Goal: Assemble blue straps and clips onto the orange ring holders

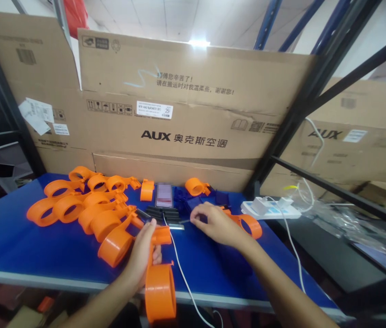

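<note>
My left hand (143, 255) is wrapped around an orange plastic tape dispenser (160, 291), its wide ring hanging down over the table's front edge. My right hand (215, 223) reaches over the table with thumb and forefinger pinched on a thin grey rod (186, 222), whose kind is hard to see. Just left of those fingertips are black strips (162, 212) and a short silvery strip (176, 227). Several more orange tape dispensers (106, 223) lie in rows left of my left hand. Another tape dispenser (251, 226) is partly hidden behind my right wrist.
A phone (164, 195) lies at the back, beside dark blue pieces (188, 198). A white power strip (271, 208) with plugs sits at the right edge of the blue table (59, 255). A white cable (182, 269) crosses the front. Cardboard (186, 114) walls the back.
</note>
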`<state>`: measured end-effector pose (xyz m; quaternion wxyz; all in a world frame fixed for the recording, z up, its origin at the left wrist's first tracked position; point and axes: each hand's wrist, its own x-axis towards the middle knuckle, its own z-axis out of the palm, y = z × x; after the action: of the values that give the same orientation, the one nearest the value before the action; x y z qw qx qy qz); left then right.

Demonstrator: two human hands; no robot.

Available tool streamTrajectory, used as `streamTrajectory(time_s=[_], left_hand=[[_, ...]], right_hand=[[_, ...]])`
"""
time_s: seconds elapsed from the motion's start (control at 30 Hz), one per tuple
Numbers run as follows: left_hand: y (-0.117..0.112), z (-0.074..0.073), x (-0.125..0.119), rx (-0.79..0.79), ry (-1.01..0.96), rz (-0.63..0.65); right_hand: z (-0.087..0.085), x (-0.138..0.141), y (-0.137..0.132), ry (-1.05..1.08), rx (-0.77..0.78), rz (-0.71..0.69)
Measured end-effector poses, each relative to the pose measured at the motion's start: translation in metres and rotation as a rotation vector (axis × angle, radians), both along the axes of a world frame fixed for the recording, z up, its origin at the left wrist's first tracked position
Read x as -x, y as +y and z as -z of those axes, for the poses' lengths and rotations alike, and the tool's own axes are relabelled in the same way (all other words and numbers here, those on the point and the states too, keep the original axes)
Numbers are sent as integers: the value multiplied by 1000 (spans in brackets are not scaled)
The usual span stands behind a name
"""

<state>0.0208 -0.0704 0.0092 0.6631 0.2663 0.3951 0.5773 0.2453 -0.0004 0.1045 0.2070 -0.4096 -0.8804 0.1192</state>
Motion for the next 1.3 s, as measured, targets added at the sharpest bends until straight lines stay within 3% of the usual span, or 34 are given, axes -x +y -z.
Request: streamTrajectory(time_s=[0.17,0.27,0.43,0.57,0.67,0.77,0.83,0.9,1.0,1.07,1.17,1.23,1.3], left_hand=[[-2,-1,-2,-4,-1,-14],[-4,-3,-3,-5,3,-14],[-7,-7,-6,-27,50,-40],[-8,-9,-8,-52,98,-97],[-5,-8,-9,-72,99,-120],[-4,-8,-11,-98,126,-102],[-9,-10,-10,-161,189,-103],[-22,-14,-5,-263,274,-93],[-49,-27,19,-479,521,33],[-65,-36,45,-730,871,101],[-69,-44,89,-1038,1433,-82],[-61,-40,114,-1065,1693,-172],[-51,-30,131,-1092,1839,-166]], right_hand=[[21,20,-2,-104,-76,-50],[25,28,-2,-143,-86,-29],[0,30,-31,-87,-26,-33],[-20,28,-84,-23,206,-296],[-12,32,-114,-106,143,-252],[2,38,-123,-177,101,-180],[0,39,-122,-163,122,-186],[-12,34,-120,-110,159,-217],[-35,19,-116,7,166,-228],[-44,9,-113,72,143,-191],[-43,0,-108,99,152,-149],[-37,1,-104,92,180,-154],[-30,7,-100,73,215,-174]])
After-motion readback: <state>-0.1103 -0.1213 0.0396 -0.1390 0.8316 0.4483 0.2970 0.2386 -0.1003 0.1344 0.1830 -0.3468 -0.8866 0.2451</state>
